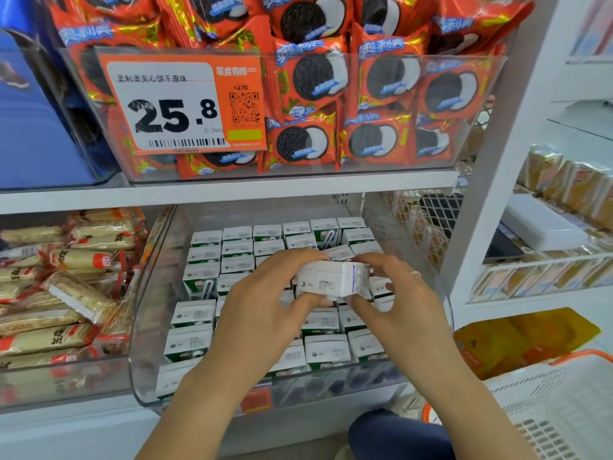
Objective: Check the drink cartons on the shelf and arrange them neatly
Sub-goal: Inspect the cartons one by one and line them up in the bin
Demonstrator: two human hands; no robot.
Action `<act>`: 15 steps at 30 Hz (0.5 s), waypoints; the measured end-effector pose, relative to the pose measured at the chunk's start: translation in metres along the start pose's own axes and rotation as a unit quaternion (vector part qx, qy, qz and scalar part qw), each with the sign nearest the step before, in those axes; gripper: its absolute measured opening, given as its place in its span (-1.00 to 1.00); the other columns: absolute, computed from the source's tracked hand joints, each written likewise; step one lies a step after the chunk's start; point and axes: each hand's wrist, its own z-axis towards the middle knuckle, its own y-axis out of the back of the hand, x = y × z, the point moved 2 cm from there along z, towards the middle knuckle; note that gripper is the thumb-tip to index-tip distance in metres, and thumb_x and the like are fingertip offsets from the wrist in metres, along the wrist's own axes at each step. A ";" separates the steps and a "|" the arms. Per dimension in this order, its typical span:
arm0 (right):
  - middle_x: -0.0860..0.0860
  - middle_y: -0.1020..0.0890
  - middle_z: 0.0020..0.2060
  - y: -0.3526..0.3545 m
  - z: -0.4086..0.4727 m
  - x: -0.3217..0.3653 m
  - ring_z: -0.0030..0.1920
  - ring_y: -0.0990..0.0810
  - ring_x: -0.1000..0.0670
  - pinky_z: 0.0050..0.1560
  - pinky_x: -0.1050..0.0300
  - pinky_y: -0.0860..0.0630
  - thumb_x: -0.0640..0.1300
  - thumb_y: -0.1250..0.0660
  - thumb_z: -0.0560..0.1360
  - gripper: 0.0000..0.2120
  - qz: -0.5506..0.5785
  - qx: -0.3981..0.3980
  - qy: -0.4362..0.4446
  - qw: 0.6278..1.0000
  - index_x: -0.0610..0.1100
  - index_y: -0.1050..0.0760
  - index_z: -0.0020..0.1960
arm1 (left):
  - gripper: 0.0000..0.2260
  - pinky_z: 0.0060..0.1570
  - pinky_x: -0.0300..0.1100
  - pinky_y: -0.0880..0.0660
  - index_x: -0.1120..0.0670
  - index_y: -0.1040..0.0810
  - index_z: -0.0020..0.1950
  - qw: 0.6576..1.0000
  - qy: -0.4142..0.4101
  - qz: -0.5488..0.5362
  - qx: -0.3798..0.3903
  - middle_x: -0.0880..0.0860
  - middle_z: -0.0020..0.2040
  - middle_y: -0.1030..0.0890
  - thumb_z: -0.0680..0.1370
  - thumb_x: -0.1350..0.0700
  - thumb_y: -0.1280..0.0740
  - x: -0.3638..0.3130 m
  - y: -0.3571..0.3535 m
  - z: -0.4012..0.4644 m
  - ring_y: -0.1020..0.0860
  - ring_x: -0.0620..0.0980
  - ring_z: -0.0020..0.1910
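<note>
A clear plastic bin (pixel 142 327) on the lower shelf holds several small white-and-green drink cartons (pixel 195 313) standing in rows. Above the middle of the bin, one white carton (pixel 331 278) lies on its side, lifted off the rows. My left hand (pixel 258 313) grips its left end, fingers curled over the top and thumb below. My right hand (pixel 401 300) grips its right end, a ring on one finger. Cartons under my hands are partly hidden.
A bin of red cookie packs (pixel 331 94) with an orange 25.8 price tag (pixel 179 104) sits on the shelf above. Beige snack bars (pixel 59 293) fill the bin to the left. A white-and-orange shopping basket (pixel 547 393) stands at the lower right.
</note>
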 end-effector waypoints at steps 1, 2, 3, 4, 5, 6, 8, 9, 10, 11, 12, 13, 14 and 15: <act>0.20 -0.52 0.05 0.004 0.000 -0.003 0.08 -0.47 0.15 -0.11 0.36 -0.34 0.00 -0.41 0.43 -0.63 -0.021 -0.018 0.003 1.000 0.17 -0.43 0.20 | -0.58 0.05 -0.55 -0.36 -0.24 -0.48 0.17 1.000 0.002 0.001 -0.009 -0.44 0.09 -0.51 0.40 0.12 -0.46 0.002 -0.001 0.002 -0.48 -0.42 0.07; 0.15 -0.54 0.06 0.010 0.002 -0.008 0.08 -0.49 0.10 -0.09 0.29 -0.37 0.02 -0.38 0.45 -0.65 -0.041 -0.045 0.007 0.998 0.13 -0.45 0.22 | -0.60 0.05 -0.52 -0.39 -0.25 -0.52 0.11 1.000 0.008 -0.003 -0.020 -0.38 0.07 -0.55 0.40 0.15 -0.50 0.005 -0.002 0.005 -0.51 -0.37 0.06; 0.08 -0.57 0.06 0.017 0.005 -0.012 0.08 -0.51 0.03 -0.08 0.21 -0.40 -0.01 -0.38 0.47 -0.68 -0.055 -0.074 0.009 0.996 0.08 -0.48 0.21 | -0.58 0.04 -0.50 -0.42 -0.29 -0.53 0.06 0.999 0.018 -0.010 -0.036 -0.33 0.05 -0.58 0.39 0.18 -0.52 0.007 -0.002 0.007 -0.53 -0.32 0.05; 0.00 -0.58 0.04 0.023 0.009 -0.017 0.06 -0.54 -0.06 -0.09 0.17 -0.42 -0.07 -0.38 0.47 -0.71 -0.061 -0.098 0.006 0.993 0.01 -0.51 0.19 | -0.55 0.01 -0.51 -0.42 -0.33 -0.51 0.04 0.998 0.030 -0.015 -0.054 -0.31 0.04 -0.59 0.38 0.18 -0.53 0.009 -0.003 0.010 -0.54 -0.31 0.03; -0.06 -0.59 0.01 0.029 0.013 -0.022 0.03 -0.55 -0.14 -0.11 0.12 -0.44 -0.13 -0.39 0.47 -0.73 -0.064 -0.110 0.004 0.992 -0.05 -0.53 0.17 | -0.53 -0.01 -0.54 -0.40 -0.35 -0.49 0.03 0.997 0.041 -0.017 -0.069 -0.31 0.03 -0.58 0.36 0.16 -0.53 0.010 -0.004 0.014 -0.53 -0.33 0.03; -0.11 -0.59 0.00 0.032 0.018 -0.026 0.01 -0.56 -0.20 -0.11 0.09 -0.45 -0.18 -0.40 0.46 -0.74 -0.069 -0.113 0.003 0.991 -0.11 -0.54 0.15 | -0.53 -0.04 -0.57 -0.39 -0.36 -0.48 0.02 0.996 0.049 -0.016 -0.077 -0.32 0.02 -0.58 0.36 0.16 -0.53 0.010 -0.007 0.018 -0.52 -0.37 0.02; -0.14 -0.58 0.06 0.032 0.025 -0.030 0.06 -0.54 -0.22 -0.06 0.08 -0.44 -0.23 -0.40 0.46 -0.68 -0.071 -0.100 -0.006 0.992 -0.14 -0.53 0.20 | -0.54 -0.08 -0.62 -0.35 -0.35 -0.46 -0.01 0.995 0.060 -0.013 -0.073 -0.34 -0.01 -0.56 0.37 0.16 -0.54 0.013 -0.015 0.028 -0.49 -0.44 -0.01; -0.12 -0.56 0.12 0.030 0.028 -0.032 0.12 -0.51 -0.19 -0.02 0.10 -0.42 -0.21 -0.39 0.47 -0.63 -0.065 -0.087 -0.017 0.994 -0.13 -0.49 0.26 | -0.55 -0.11 -0.63 -0.34 -0.35 -0.45 -0.03 0.996 0.066 -0.005 -0.065 -0.34 -0.04 -0.54 0.37 0.15 -0.54 0.016 -0.020 0.034 -0.49 -0.46 -0.02; -0.10 -0.53 0.20 0.026 0.029 -0.034 0.20 -0.47 -0.15 0.03 0.11 -0.41 -0.17 -0.37 0.49 -0.59 -0.062 -0.074 -0.030 0.995 -0.10 -0.44 0.33 | -0.56 -0.13 -0.61 -0.35 -0.35 -0.43 -0.05 0.996 0.072 0.007 -0.054 -0.33 -0.05 -0.54 0.39 0.14 -0.53 0.019 -0.024 0.040 -0.49 -0.46 -0.04; -0.07 -0.48 0.28 0.023 0.030 -0.036 0.27 -0.41 -0.11 0.09 0.11 -0.41 -0.11 -0.34 0.51 -0.55 -0.062 -0.065 -0.043 0.995 -0.09 -0.37 0.38 | -0.58 -0.14 -0.57 -0.37 -0.35 -0.42 -0.05 0.996 0.076 0.022 -0.040 -0.30 -0.05 -0.55 0.40 0.13 -0.52 0.023 -0.029 0.047 -0.51 -0.41 -0.05; -0.05 -0.43 0.34 0.021 0.031 -0.038 0.33 -0.34 -0.07 0.16 0.10 -0.39 -0.06 -0.32 0.52 -0.51 -0.064 -0.057 -0.053 0.995 -0.08 -0.32 0.42 | -0.60 -0.14 -0.51 -0.40 -0.33 -0.41 -0.05 0.996 0.080 0.036 -0.030 -0.23 -0.02 -0.57 0.42 0.12 -0.51 0.027 -0.033 0.054 -0.53 -0.33 -0.06; -0.04 -0.39 0.39 0.020 0.031 -0.040 0.37 -0.29 -0.05 0.21 0.09 -0.37 -0.02 -0.31 0.53 -0.47 -0.064 -0.051 -0.061 0.995 -0.09 -0.27 0.45 | -0.62 -0.13 -0.43 -0.43 -0.29 -0.42 -0.02 0.995 0.085 0.047 -0.024 -0.14 0.01 -0.60 0.43 0.12 -0.50 0.032 -0.037 0.061 -0.55 -0.23 -0.05; -0.03 -0.35 0.42 0.019 0.032 -0.042 0.39 -0.25 -0.03 0.23 0.09 -0.36 0.00 -0.29 0.54 -0.45 -0.061 -0.043 -0.067 0.995 -0.09 -0.23 0.46 | -0.65 -0.11 -0.38 -0.46 -0.24 -0.44 0.02 0.995 0.090 0.049 -0.021 -0.08 0.05 -0.61 0.44 0.13 -0.50 0.038 -0.041 0.067 -0.56 -0.14 -0.02; -0.03 -0.32 0.44 0.019 0.032 -0.044 0.41 -0.23 -0.03 0.24 0.07 -0.36 0.01 -0.28 0.54 -0.43 -0.057 -0.034 -0.071 0.995 -0.09 -0.20 0.48 | -0.68 -0.08 -0.34 -0.48 -0.16 -0.47 0.07 0.994 0.097 0.044 -0.018 -0.04 0.07 -0.61 0.44 0.13 -0.49 0.042 -0.044 0.074 -0.57 -0.09 0.01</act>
